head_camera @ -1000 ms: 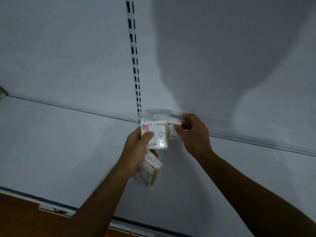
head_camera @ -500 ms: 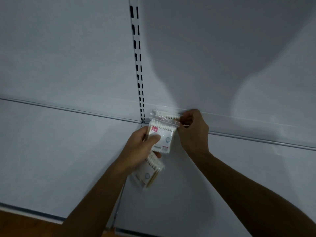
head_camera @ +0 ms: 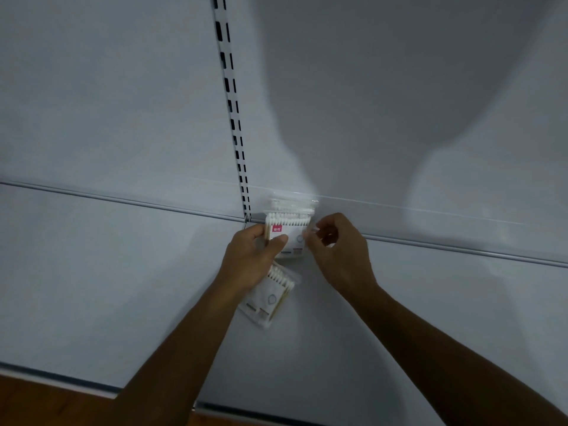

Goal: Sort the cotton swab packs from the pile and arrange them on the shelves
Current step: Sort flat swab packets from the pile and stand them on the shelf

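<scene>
- The person's left hand (head_camera: 253, 256) holds a cotton swab pack (head_camera: 289, 236) upright against the back of the white shelf (head_camera: 123, 272), with the thumb pressed across the pack's front face and the fingers curled behind its left edge.
- That pack shows a row of white swab tips along its top and a small red label near its upper left corner.
- A second pack (head_camera: 270, 298) hangs tilted below the same hand, tucked under the palm, with its swab tips pointing up and to the right; which fingers clamp it I cannot tell.
- Another pack (head_camera: 292, 206) sits at the back edge of the shelf just above the held one, its clear wrapper catching the light; it looks partly reflected or blurred, so its exact pose is unclear.
- The right hand (head_camera: 336, 253) is just beside the right edge of the upright pack, thumb and forefinger drawn close together in a narrow pinch at the wrapper's edge; whether the fingertips actually grip the plastic I cannot tell, as that spot is blurred.
- A slotted metal upright (head_camera: 229, 96) runs down the white back panel (head_camera: 92, 87) and meets the shelf just left of the packs.
- A metal rail (head_camera: 123, 200) runs along where the shelf meets the back panel.
- Brown floor (head_camera: 37, 401) shows below the shelf's front edge at lower left.
- Both forearms reach in from the bottom, bare.
</scene>
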